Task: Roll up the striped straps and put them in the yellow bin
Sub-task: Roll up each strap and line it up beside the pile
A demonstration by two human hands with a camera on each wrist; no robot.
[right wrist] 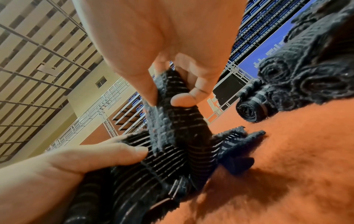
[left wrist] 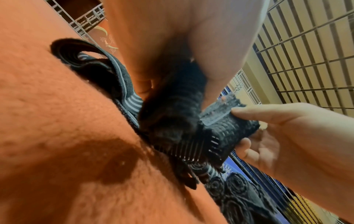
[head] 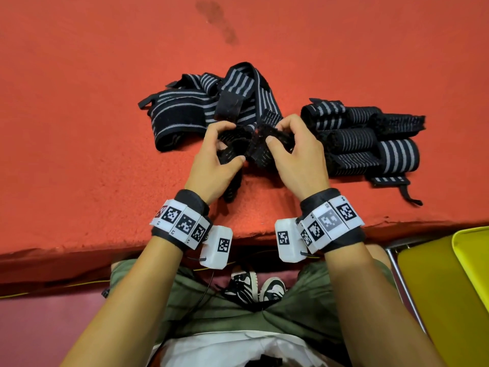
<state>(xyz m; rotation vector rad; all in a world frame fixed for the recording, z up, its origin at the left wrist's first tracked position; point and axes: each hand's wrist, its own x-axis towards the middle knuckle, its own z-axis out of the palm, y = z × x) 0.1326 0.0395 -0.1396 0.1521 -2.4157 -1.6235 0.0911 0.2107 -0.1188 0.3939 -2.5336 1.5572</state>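
Note:
Both hands work one black strap with thin grey stripes (head: pixel 258 151) just above the red felt table (head: pixel 92 128). My left hand (head: pixel 231 144) grips the partly rolled bundle (left wrist: pixel 170 109), fingers curled round it. My right hand (head: pixel 276 133) pinches the strap's loose end (right wrist: pixel 170 109) between thumb and fingers. A tail of the strap hangs under my left palm. Several unrolled striped straps (head: pixel 209 107) lie in a heap just beyond the hands. Several rolled straps (head: pixel 357 140) are stacked to the right. The yellow bin (head: pixel 471 250) sits low at the right, below the table edge.
The table's front edge (head: pixel 251 234) runs just behind my wrists. A metal chair frame (head: pixel 402 282) stands beside the yellow bin. My legs and shoes (head: pixel 254 287) show under the table. Bare red felt stretches to the left and far side.

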